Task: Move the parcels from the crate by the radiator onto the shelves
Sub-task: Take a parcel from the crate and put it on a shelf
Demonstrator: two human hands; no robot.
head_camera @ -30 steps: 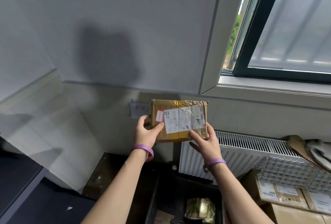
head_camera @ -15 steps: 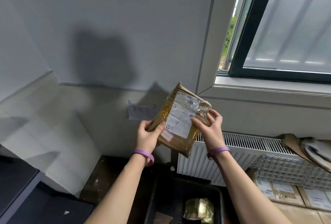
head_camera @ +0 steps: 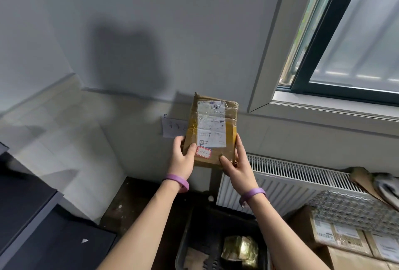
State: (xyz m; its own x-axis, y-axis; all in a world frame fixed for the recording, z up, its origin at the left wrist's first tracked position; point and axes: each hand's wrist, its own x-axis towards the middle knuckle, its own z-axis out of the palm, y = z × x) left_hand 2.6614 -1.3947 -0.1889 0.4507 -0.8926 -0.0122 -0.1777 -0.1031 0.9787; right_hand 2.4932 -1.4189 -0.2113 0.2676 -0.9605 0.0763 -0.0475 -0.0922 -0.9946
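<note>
I hold the brown parcel (head_camera: 212, 129) upright in the air, its white label and red-edged sticker facing me, my left hand (head_camera: 183, 161) and right hand (head_camera: 236, 167) gripping its lower corners. Below it, the black crate (head_camera: 184, 234) holds a shiny taped parcel (head_camera: 239, 248).

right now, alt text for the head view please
The left hand and right hand hold a taped brown parcel upright, label toward the camera, before a grey wall. Below sit a white radiator and a dark crate holding a gold-wrapped parcel; a window is upper right.
</note>
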